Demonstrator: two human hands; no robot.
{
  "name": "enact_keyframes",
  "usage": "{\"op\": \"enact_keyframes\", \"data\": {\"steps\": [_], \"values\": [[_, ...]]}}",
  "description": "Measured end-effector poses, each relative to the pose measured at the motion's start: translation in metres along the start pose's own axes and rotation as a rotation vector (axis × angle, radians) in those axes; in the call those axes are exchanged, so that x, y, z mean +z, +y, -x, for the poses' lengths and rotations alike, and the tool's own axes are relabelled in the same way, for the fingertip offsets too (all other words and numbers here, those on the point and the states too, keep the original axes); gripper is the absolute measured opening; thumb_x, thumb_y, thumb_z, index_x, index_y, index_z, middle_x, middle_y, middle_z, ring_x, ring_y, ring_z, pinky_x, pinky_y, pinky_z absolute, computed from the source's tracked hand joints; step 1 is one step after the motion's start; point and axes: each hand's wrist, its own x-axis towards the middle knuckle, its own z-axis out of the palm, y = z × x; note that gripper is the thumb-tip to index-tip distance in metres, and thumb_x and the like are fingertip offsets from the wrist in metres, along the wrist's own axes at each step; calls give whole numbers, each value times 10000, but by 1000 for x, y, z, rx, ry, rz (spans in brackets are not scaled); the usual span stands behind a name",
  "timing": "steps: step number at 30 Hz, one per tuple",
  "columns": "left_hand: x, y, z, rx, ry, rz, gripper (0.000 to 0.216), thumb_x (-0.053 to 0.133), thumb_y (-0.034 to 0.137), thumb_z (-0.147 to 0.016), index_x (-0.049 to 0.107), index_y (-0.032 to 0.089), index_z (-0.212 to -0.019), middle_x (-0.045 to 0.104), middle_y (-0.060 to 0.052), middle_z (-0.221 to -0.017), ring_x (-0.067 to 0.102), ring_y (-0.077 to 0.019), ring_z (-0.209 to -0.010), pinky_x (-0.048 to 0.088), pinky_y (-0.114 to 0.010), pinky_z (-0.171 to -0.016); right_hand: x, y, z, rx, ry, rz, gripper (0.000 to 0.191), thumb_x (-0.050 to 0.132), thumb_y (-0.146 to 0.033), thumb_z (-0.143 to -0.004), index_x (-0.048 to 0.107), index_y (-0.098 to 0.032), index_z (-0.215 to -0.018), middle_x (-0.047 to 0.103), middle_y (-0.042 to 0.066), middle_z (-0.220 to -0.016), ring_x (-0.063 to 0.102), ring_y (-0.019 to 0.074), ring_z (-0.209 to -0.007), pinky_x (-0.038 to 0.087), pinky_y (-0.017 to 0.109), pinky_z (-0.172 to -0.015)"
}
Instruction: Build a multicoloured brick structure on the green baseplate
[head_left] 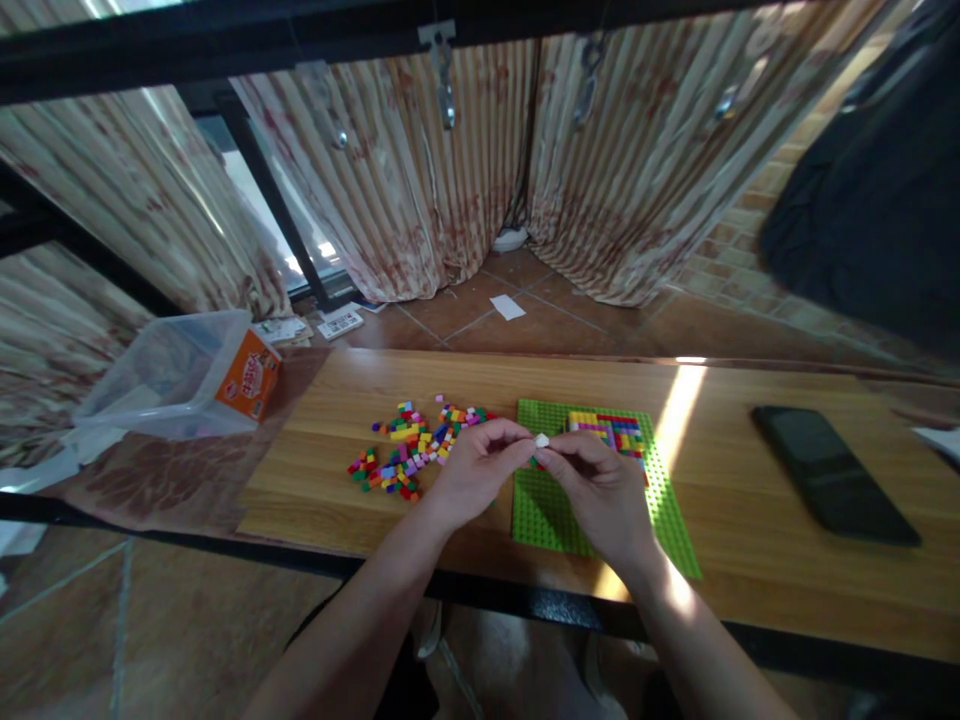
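My left hand (480, 465) and my right hand (596, 490) meet above the near left part of a green baseplate (555, 515) on a wooden table. Both are pinched together on a small white brick (541, 440) held between their fingertips. A block of coloured bricks (611, 430) in rows is built on the far part of the baseplate. A loose pile of small coloured bricks (412, 450) lies on the table just left of my left hand.
A black phone (832, 470) lies on the table at the right. A clear plastic tub (176, 375) with an orange label stands at the far left. Curtains hang behind the table. A black table edge (525, 600) runs along the front.
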Motion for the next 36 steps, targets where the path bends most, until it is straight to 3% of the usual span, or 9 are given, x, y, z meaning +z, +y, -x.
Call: {"op": "enact_keyframes", "data": {"steps": [6,13,19,25,28,32,36], "values": [[-4,-7,-2,-76,-24,146,286,730,437,-757,689,155,-761,607,10,-667,508,-88,-611,385,-218,-599,1,-4,-1,-32,-25,-70,99,695,-320,-808,734,-230,-800,691,9,-790,620,129,-720,513,279,-647],[-7,-16,-6,-122,131,249,326,781,456,-693,699,159,-801,603,15,-672,511,-82,-598,367,-209,-570,13,-8,2,182,-9,-241,170,716,-359,-771,722,-212,-856,718,4,-727,646,120,-585,571,268,-557],[-4,-15,-4,-112,157,246,330,764,462,-712,697,147,-781,582,23,-617,465,-73,-540,346,-206,-529,22,-12,4,107,-36,-194,142,664,-326,-817,722,-215,-885,736,20,-783,669,128,-652,596,290,-628],[-10,-13,-4,-196,139,414,356,829,439,-633,680,139,-752,593,18,-605,505,-71,-540,376,-192,-528,24,-15,6,128,-29,-206,153,673,-352,-812,711,-214,-866,726,16,-751,672,144,-632,582,301,-619],[-17,-13,-5,-195,210,369,319,823,405,-655,682,135,-750,610,9,-618,535,-77,-557,397,-192,-535,26,-9,7,98,-91,-63,175,626,-358,-848,705,-212,-904,733,36,-812,679,164,-690,567,320,-665],[-23,-10,-8,-188,355,195,203,794,301,-711,692,131,-757,656,-11,-667,592,-92,-605,426,-192,-560,31,5,10,-51,-192,369,159,557,-252,-879,705,-199,-900,716,67,-866,658,189,-787,509,326,-741],[-22,-10,-8,-217,355,156,116,752,206,-744,719,132,-828,682,-16,-712,606,-91,-602,435,-188,-549,38,12,9,-107,-262,611,191,510,-184,-880,700,-197,-891,684,72,-840,626,182,-748,463,304,-703]]}}
